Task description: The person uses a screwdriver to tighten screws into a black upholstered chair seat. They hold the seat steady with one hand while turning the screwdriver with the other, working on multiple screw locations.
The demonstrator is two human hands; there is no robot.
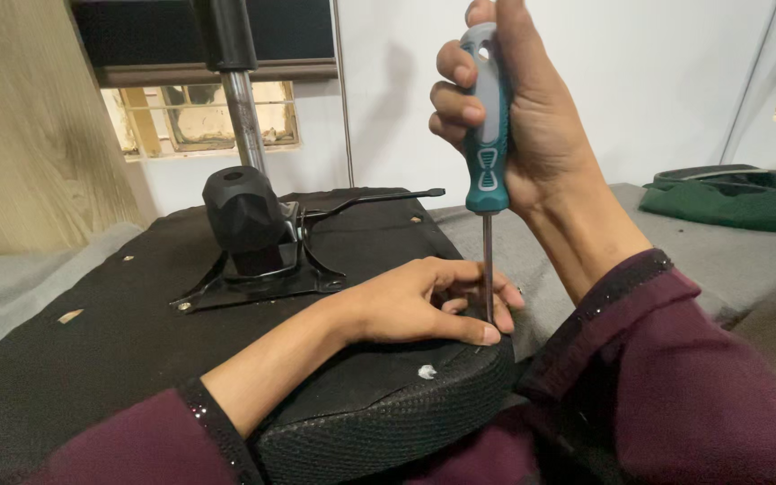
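On top of the upturned black chair seat [92, 350], near its front edge, I keep the thin steel shaft of a screwdriver with a teal and grey handle [487, 135] standing almost upright. My right hand [532, 117] is clenched around the handle, fingers wrapped on its left side, thumb hidden behind. The tip meets the seat bottom just beside my left fingertips [489, 334]; I cannot see the screw itself. My left hand [415, 305] lies flat on the seat with fingers bent around the shaft tip, steadying it, not grasping anything fully. Both my sleeves are dark maroon. Behind my left hand, the black metal tilt mechanism [253, 242] is fixed on the seat, with a thin black lever [379, 199] pointing to the right and a shiny steel column [242, 117] rising from it. To the far right, a green padded piece [729, 207] rests on the grey surface [729, 260], well apart from my hands.
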